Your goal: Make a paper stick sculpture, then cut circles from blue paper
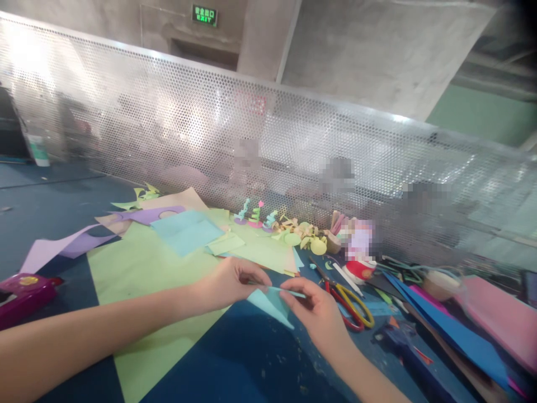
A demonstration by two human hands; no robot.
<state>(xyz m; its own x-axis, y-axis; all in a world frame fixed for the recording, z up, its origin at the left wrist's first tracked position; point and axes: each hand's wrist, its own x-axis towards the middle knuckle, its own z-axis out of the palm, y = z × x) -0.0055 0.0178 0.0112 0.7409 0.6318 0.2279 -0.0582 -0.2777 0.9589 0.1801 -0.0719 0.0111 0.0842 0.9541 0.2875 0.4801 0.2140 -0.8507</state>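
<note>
Between my two hands is a piece of light blue paper (271, 307), raised above the dark blue table and apparently folded. My left hand (235, 282) pinches its upper left edge. The fingers of my right hand (312, 305) are closed on its right side. Under my left forearm lies a large light green sheet (168, 291). Just right of my right hand are scissors (346, 302) with one red and one yellow handle loop.
A light blue sheet (187, 232) and purple scraps (75, 240) lie left. Small paper spirals (255, 215) stand at the back. At right are a glue gun (409, 347), a red and white cup (361, 268) and coloured sheets (499, 319). A perforated metal screen (168, 117) borders the table.
</note>
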